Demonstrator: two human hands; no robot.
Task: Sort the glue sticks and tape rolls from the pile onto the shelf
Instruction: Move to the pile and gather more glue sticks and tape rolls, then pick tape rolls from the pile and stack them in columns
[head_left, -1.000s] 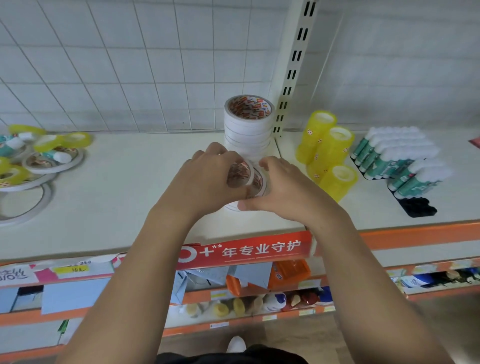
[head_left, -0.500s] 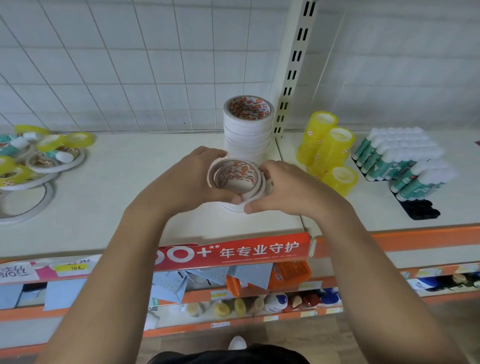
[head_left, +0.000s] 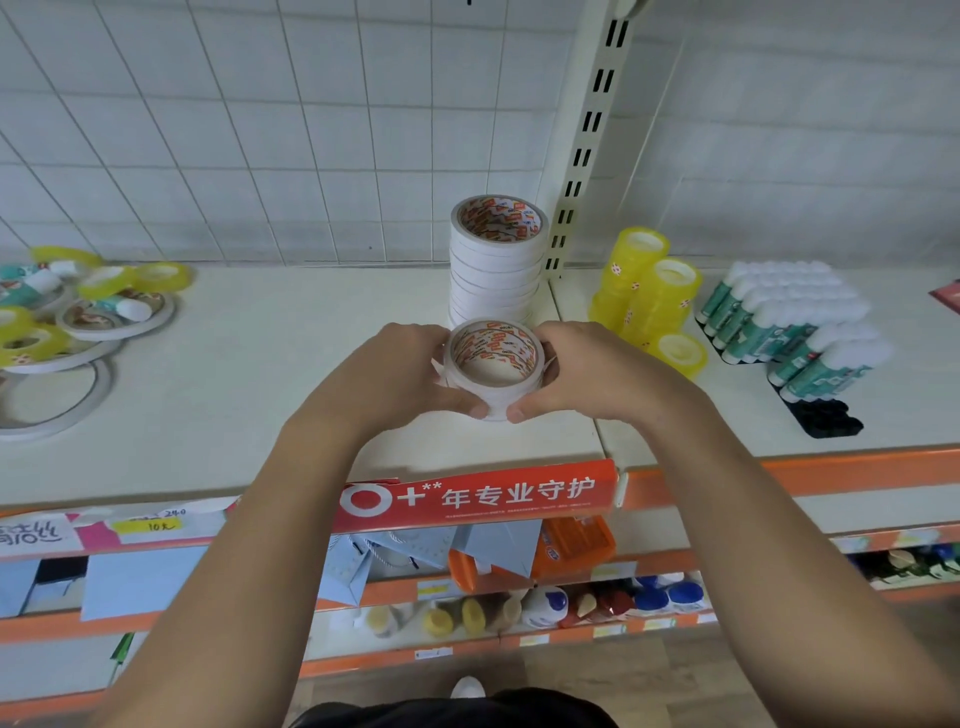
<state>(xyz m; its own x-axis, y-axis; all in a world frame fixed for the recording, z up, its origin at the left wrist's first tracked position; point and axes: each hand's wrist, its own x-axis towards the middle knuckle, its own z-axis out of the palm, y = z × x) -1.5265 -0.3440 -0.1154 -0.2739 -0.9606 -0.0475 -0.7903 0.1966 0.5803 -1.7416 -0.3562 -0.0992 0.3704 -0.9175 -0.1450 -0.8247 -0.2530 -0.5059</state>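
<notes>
A short stack of white tape rolls (head_left: 494, 364), core opening upward, is gripped between left hand (head_left: 395, 371) and right hand (head_left: 597, 371).

pile (head_left: 88, 319): cut by left edge | tape rolls (head_left: 493, 392): sides hidden, count unclear

Bare forearms (head_left: 249, 545), a black garment (head_left: 452, 716) at the waist, one white shoe (head_left: 467, 687) tip below

The white tape rolls (head_left: 492, 397), a second ago tipped on edge under the fingers of the left hand (head_left: 395, 374), now sit level, hole upward, between both hands' fingers. The right hand (head_left: 597, 369) now cups the far side, both thumbs nearest.
</notes>
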